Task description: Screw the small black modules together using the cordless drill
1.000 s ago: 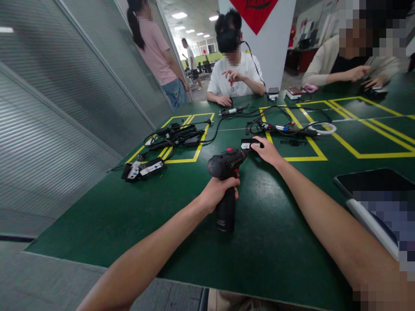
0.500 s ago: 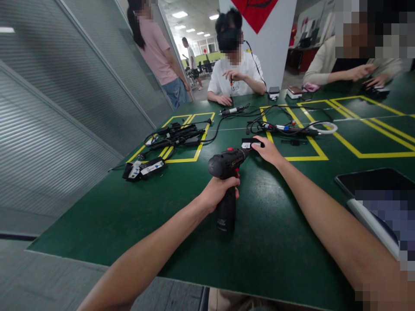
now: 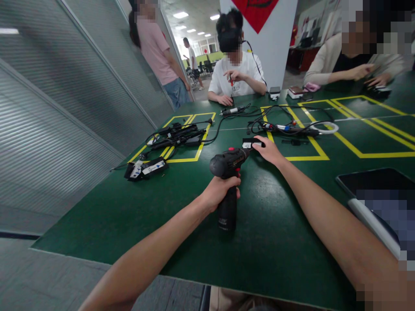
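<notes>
My left hand [image 3: 222, 190] is wrapped round the grip of a black cordless drill [image 3: 227, 166] with red accents. The drill points forward and to the right. Its front end reaches a small black box-like part with a white face [image 3: 247, 145]. My right hand [image 3: 268, 151] grips that part from its right side, low over the green table. Whether the drill's tip touches the part cannot be made out, as the fingers and chuck cover the spot.
Black cables and adapters [image 3: 181, 138] lie left within yellow tape; nearer are black-and-white pieces [image 3: 145, 169]. Beyond my right hand are a pen-like tool [image 3: 285, 128], cords and a white ring [image 3: 326, 127]. A dark-screened device [image 3: 376, 181] lies right. A person in white [image 3: 238, 77] sits opposite.
Both hands, the drill and the part hold almost the same position. The whole view has shifted very slightly, with no other clear movement on the table.
</notes>
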`<action>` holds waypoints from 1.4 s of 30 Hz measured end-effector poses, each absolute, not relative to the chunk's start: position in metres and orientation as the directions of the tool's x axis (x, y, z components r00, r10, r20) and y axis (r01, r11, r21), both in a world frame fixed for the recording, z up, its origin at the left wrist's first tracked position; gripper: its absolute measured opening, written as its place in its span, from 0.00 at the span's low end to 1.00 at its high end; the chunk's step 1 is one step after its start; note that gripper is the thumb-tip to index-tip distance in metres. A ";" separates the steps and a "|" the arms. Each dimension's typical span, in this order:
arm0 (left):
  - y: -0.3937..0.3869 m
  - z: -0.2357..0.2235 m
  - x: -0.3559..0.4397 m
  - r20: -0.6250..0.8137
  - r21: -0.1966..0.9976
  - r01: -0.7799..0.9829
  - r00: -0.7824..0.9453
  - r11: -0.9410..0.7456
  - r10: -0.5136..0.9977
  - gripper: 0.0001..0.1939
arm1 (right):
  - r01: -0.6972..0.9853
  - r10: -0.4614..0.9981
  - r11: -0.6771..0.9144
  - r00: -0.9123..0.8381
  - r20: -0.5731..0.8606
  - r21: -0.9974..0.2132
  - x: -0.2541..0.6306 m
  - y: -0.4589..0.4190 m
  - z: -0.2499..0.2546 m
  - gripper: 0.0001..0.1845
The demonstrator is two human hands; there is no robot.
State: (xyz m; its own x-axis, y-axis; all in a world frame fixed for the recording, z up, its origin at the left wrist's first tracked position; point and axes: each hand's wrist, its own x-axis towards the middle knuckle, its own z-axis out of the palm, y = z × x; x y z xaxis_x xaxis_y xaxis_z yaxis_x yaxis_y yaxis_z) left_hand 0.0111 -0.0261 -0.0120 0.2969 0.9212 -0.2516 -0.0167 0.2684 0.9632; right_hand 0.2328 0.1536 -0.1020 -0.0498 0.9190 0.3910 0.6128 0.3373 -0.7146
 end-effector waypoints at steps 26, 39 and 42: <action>-0.025 -0.013 0.010 -0.254 0.964 -0.002 0.307 0.268 0.917 0.11 | 0.610 0.920 0.340 -0.057 0.388 -0.716 0.234 0.155 -0.102 0.26; -0.025 -0.013 0.011 -0.259 0.963 0.006 0.299 0.270 0.918 0.11 | 0.613 0.914 0.346 -0.049 0.403 -0.710 0.233 0.156 -0.104 0.25; -0.026 -0.013 0.011 -0.260 0.962 0.004 0.296 0.271 0.919 0.11 | 0.609 0.913 0.350 -0.051 0.405 -0.712 0.233 0.156 -0.104 0.26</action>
State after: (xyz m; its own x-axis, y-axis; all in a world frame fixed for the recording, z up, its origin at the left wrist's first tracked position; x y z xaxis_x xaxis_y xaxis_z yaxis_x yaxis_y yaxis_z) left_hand 0.0110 -0.0257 -0.0129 0.2955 0.9192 -0.2602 0.0036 0.2713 0.9625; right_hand 0.2334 0.1558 -0.1042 -0.0509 0.9130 0.4049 0.6094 0.3496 -0.7116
